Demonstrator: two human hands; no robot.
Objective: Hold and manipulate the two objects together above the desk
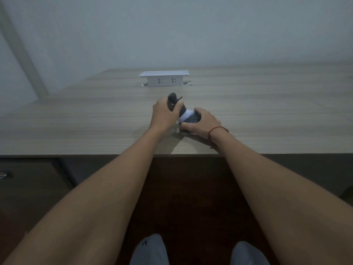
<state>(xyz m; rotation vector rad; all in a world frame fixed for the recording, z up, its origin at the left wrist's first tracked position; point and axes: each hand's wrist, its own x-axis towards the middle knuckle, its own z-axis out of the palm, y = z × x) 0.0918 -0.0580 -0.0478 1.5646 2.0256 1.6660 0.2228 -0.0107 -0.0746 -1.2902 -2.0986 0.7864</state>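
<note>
Item: small dark shoe with a white sock-like collar and black laces (183, 113), lying on the pale wood-grain desk (267, 111), centre, somewhat nearer the near edge than the far one.

Left hand (165, 114): fingers curled round the far, raised end of the shoe, gripping it; a lace end sticks out past the thumb.

Right hand (202, 122): fingers curled over the near, lower end, pressing it against the desk top; thin red cord bracelet (217, 130) on the wrist.

Condition of work: both hands have firm hold and the shoe is tilted, far end up, near end down. By appearance the handling is under way, not finished; the laces look loose, though blur and dim light hide whether any knot is tied. Whatever is to be done at the laces or the opening seems left to do.

Surroundings:
- White pop-up socket box with two outlets (164, 80), set in the desk far of the hands, well apart from them.
- Pale grey wall (191, 31) behind.
- Dark drawer front with a metal pull (3, 175), lower left, below the desk top.
- Grey trousered knees (150, 251) at the near edge of the view.

Obstructions: nothing lies between the hands and the shoe; the hands themselves cover most of it.
</note>
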